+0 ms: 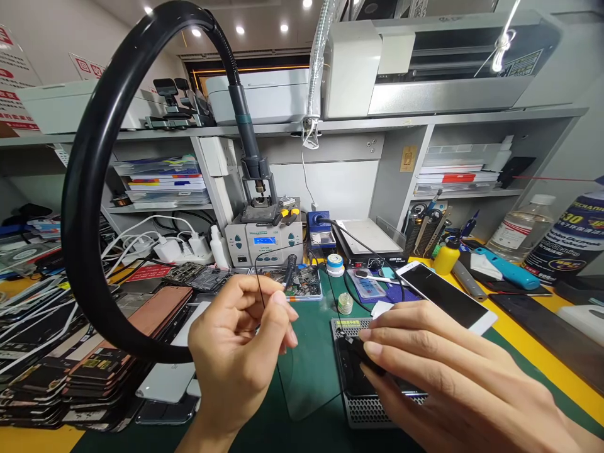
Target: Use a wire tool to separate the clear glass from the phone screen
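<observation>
My left hand (240, 346) is raised at the centre, thumb and index finger pinched on a thin, see-through glass panel (309, 384) with a narrow black border. It looks like a phone's cover glass and tilts over the mat. To the right, my right hand (438, 365) has its fingers closed around a small black piece that I cannot make out. Below that hand, a dark phone screen (349, 371) lies on a grey perforated plate (361, 418); the hand hides much of both.
Stacked phone parts (113, 365) lie left, beside a thick black hose (85, 207) looping up from a hot-air station (264, 242). A parts tray (306, 286), small jars (345, 304) and a white phone (443, 296) stand behind my hands. Bottles (521, 226) line the right.
</observation>
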### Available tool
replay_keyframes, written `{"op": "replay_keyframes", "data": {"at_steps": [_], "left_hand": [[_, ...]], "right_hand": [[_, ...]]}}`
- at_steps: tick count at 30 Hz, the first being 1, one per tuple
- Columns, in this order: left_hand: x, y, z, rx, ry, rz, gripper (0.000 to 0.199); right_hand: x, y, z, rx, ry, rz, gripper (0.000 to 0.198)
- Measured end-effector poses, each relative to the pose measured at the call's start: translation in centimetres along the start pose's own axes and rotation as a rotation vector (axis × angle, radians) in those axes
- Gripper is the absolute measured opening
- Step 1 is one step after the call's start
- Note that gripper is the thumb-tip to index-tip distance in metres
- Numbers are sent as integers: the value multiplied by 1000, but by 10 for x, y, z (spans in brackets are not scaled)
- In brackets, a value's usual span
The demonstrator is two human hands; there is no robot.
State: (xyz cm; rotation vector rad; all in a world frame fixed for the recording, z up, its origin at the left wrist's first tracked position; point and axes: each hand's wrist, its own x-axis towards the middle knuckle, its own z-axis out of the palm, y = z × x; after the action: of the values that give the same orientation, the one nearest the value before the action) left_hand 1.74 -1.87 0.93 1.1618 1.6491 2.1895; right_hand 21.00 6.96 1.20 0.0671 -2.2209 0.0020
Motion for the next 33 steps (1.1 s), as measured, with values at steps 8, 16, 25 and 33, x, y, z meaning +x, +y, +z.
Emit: {"op": "replay_keyframes", "data": {"at_steps": [8,16,25,33], "left_hand": [[1,-1,0,-19,9,6,11],[2,-1,-1,-31,13,5,12],[3,-2,-3,-58,11,-2,12],[4,-2,-4,-56,11,10,10]], "right_hand": [[1,-2,-2,-4,-28,9,24],[1,-1,-2,-15,-22,11,24],[3,-1,0,-4,-22,2,25],[5,-2,-2,6,-60,12,23]]}}
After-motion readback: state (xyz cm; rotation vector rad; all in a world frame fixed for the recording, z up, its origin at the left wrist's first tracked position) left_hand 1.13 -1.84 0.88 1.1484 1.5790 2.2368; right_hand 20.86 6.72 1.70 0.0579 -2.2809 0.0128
